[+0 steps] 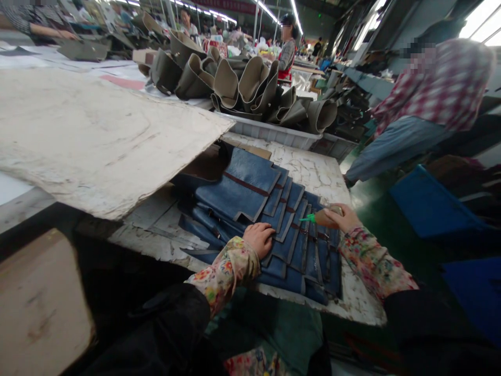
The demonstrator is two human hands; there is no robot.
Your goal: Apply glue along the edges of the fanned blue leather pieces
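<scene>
- Head view, and I'm looking down at both hands over a fanned stack of blue leather pieces [250, 193] on the cracked white worktable [324, 177].
- My left hand [258, 237] is down on the stack with its fingers [268, 230] curled under. I can't tell whether they pinch an edge or just press flat.
- Straight under those left fingertips are the overlapping blue panels. Each shows a dark strip across it, and they fan away beyond the knuckles.
- My right hand [344, 216] is wrapped tight around a green-tipped tool [321, 217]. The tan handle sits inside the fist and the green tip pokes out past the fingers towards the left hand.
- That tip hovers just above the far edge of the stack, between the two hands. I can't make out whether it touches the leather.
- Floral sleeves cover both wrists.
- Beyond the left fingers a large pale board [97, 141] leans over the table and shades the far end of the blue pieces.
- Further out from the fingertips, a white tray [274, 133] holds curled grey-olive pieces [242, 83].
- Off past the right hand, well apart, a co-worker in a plaid shirt [430, 94] bends over, with a blue crate [430, 209] on the floor nearby.
</scene>
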